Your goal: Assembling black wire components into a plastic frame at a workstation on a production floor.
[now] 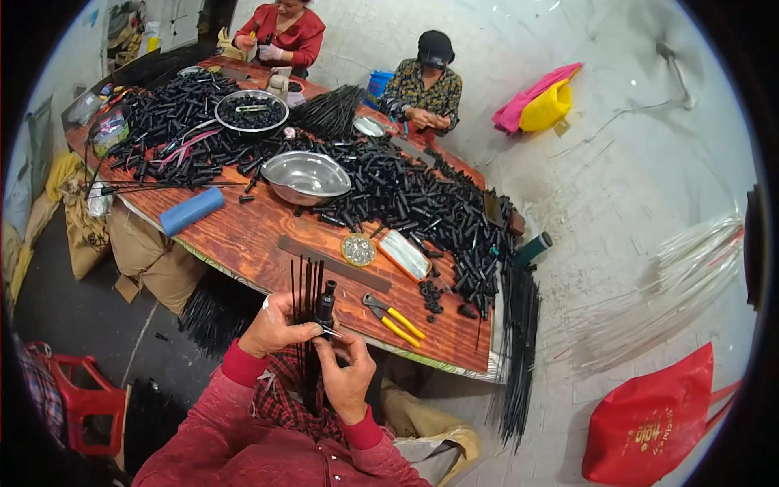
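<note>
My left hand is closed around several thin black rods that stand upright, above my lap at the table's near edge. Beside them rises a black cylindrical part with a narrower top, between my two hands. My right hand is closed just below it, its fingertips pinched by the cylinder's lower end. A thin silvery metal piece shows between the fingertips; which hand grips it is not clear. Yellow-handled cutters lie on the table to the right of my hands.
On the wooden table are a steel bowl, a round dish of small metal bits, an orange-rimmed tray, a brown strip and a blue roll. Black tubes heap behind. Two people work at the far side.
</note>
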Demonstrator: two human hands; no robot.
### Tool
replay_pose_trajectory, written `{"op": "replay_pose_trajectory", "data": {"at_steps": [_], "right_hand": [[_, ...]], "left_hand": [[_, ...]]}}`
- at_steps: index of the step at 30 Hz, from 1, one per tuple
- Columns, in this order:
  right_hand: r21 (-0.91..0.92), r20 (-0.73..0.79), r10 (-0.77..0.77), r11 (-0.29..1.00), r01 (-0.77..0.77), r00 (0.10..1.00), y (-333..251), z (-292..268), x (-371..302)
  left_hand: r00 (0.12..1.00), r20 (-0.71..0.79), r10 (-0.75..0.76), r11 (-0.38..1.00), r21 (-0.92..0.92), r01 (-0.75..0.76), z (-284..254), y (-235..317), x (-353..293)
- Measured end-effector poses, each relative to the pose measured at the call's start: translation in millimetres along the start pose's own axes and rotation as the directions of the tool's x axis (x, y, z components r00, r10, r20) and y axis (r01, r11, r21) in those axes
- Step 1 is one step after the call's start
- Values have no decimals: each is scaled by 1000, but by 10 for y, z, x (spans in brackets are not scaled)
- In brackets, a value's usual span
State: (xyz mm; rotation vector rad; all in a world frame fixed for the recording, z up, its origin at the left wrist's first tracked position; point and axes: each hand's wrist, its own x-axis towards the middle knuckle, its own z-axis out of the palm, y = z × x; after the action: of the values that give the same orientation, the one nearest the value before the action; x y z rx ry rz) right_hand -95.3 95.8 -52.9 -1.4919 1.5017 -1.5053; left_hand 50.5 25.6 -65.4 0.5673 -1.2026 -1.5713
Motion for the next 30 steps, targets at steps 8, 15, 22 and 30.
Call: {"op": "replay_pose_trajectory", "data": {"at_steps": [8, 15, 22, 30], "right_hand": [[46, 81, -7, 999, 3, 997, 35, 42, 195], [38, 81, -108, 994, 105, 991, 47, -79, 105], [18, 30, -71, 997, 71, 997, 57, -202, 13], [16, 60, -89, 996, 88, 994, 161, -232, 314]], "left_hand": [[998, 0, 56, 997, -53, -56, -57, 12, 93], [998, -35, 53, 998, -25, -54, 121, 77, 23], [996, 83, 15, 1000, -28, -13, 191, 24, -25], [1000, -13, 8, 990, 140, -6, 120, -55, 257]]}}
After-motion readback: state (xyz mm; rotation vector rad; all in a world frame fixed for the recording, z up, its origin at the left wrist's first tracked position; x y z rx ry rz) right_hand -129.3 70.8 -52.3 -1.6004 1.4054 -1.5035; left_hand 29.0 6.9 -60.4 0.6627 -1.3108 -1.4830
